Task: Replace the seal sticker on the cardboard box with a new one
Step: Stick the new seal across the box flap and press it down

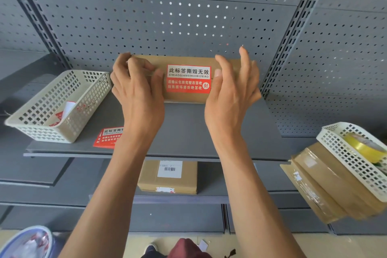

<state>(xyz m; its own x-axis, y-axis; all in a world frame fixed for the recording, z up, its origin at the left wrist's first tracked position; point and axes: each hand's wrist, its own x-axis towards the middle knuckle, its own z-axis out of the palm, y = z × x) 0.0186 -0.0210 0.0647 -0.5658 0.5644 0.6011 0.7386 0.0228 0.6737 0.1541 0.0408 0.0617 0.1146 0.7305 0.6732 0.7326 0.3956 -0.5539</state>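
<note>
A flat brown cardboard box (184, 98) lies on the grey shelf (184, 132) against the pegboard. A red and white seal sticker (188, 78) with printed characters is stuck across its top. My left hand (136, 90) grips the box's left end, fingers curled over the far corner and thumb pointing toward the sticker. My right hand (232, 88) rests at the box's right end with fingers spread and raised, its thumb tip touching the sticker's right edge. A stack of spare red seal stickers (107, 137) lies on the shelf near its front left, partly behind my left forearm.
A cream plastic basket (41, 130) with peeled sticker scraps sits at the shelf's left. At the right, a white basket (351, 165) holding a yellow tape roll (364, 146) rests on taped cardboard boxes (322, 184). Another labelled box (167, 176) lies on the lower shelf.
</note>
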